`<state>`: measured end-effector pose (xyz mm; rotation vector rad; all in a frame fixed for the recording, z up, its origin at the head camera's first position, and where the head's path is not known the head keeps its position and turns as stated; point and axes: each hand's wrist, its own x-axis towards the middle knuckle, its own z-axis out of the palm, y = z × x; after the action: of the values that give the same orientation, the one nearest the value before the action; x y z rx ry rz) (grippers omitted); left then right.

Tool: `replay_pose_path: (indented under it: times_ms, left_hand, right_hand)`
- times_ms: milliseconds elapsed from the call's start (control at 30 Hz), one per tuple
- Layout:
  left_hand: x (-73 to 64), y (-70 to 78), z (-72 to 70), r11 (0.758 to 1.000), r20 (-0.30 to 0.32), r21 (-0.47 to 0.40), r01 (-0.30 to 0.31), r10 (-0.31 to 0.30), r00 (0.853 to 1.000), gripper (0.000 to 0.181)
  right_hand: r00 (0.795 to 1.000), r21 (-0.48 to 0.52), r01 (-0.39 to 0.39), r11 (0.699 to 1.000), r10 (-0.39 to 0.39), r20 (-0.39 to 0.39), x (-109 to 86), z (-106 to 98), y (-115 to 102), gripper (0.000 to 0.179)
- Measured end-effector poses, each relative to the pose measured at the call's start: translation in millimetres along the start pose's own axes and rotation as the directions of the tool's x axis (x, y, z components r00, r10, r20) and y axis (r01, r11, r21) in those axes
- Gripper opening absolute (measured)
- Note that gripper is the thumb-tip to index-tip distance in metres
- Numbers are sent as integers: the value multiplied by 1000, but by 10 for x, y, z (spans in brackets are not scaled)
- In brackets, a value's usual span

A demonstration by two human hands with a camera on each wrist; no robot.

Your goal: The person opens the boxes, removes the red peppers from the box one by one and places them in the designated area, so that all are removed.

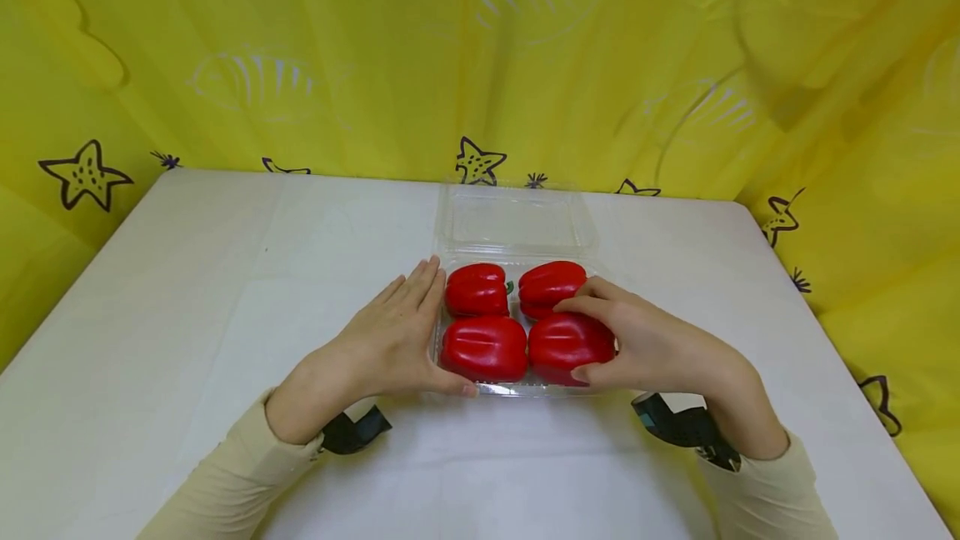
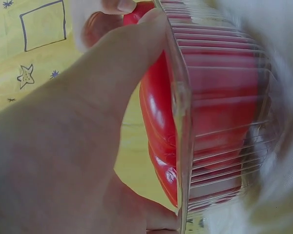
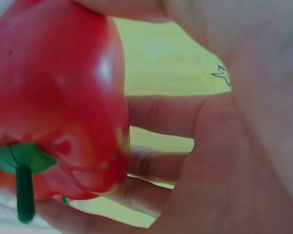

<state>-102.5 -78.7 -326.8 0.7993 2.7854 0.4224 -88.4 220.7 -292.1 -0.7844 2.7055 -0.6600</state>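
Red bell peppers, several of them, fill a clear plastic container (image 1: pixel 517 391) in the head view. My right hand (image 1: pixel 660 348) grips the front right bell pepper (image 1: pixel 564 347), thumb at its near side and fingers over its far side. Its green stem (image 3: pixel 24 190) shows in the right wrist view. My left hand (image 1: pixel 390 340) lies along the container's left side with straight fingers, its thumb at the front rim. The front left bell pepper (image 1: pixel 483 348) sits close to that thumb. Behind are a back left bell pepper (image 1: pixel 476 290) and a back right one.
The container's clear lid (image 1: pixel 513 219) is folded back on the white table (image 1: pixel 187 315). A yellow curtain (image 1: pixel 375 48) with drawn stars and fish hangs behind and beside the table. Dark straps circle both wrists.
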Motion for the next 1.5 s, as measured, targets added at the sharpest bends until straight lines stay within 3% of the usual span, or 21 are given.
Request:
replay_pose_path:
  times_ms: [367, 633, 867, 1500]
  left_hand:
    - [-13, -13, 0, 1000, -10, 4, 16, -16, 1000, 130]
    - [3, -13, -9, 1000, -9, 0, 20, -20, 1000, 131]
    - [13, -24, -9, 1000, -9, -5, 22, -22, 1000, 130]
    - [19, -51, -4, 999, -3, -25, 27, -27, 1000, 133]
  right_hand:
    - [998, 59, 61, 996, -61, -3, 7, -44, 121, 55]
    - [998, 72, 66, 995, -65, -16, -47, -68, 113, 54]
    - [999, 186, 24, 982, -29, 25, -89, -82, 91, 64]
    - [999, 110, 52, 993, -50, -22, -126, -169, 65, 57]
